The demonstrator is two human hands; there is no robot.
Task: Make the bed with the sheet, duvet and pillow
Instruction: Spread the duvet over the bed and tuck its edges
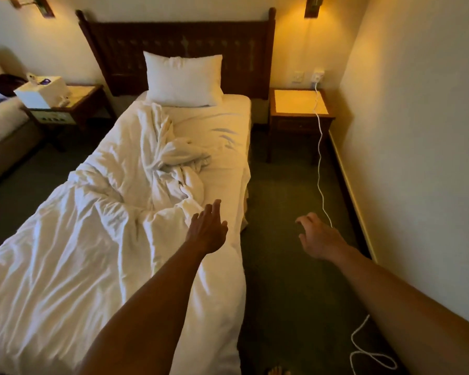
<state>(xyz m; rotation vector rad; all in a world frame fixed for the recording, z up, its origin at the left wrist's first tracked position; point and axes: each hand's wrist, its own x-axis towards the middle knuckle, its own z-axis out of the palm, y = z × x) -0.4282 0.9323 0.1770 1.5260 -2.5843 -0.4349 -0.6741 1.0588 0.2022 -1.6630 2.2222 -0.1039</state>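
A single bed with a dark wooden headboard (179, 36) fills the left and middle of the head view. A white pillow (183, 79) leans upright against the headboard. The white duvet (92, 226) lies crumpled over the left and near part of the bed, bunched into a twisted ridge in the middle. Bare white sheet (222, 131) shows on the upper right of the mattress. My left hand (207, 228) reaches out flat over the duvet's right edge, fingers apart, holding nothing. My right hand (318, 236) hovers over the carpet beside the bed, fingers spread and curled, empty.
A nightstand (299, 106) stands right of the bed, with a white cable (321, 163) trailing from a wall socket across the green carpet (287, 201). Another nightstand with a white box (41, 90) sits at left, next to a second bed (0, 120). A wall runs close on the right.
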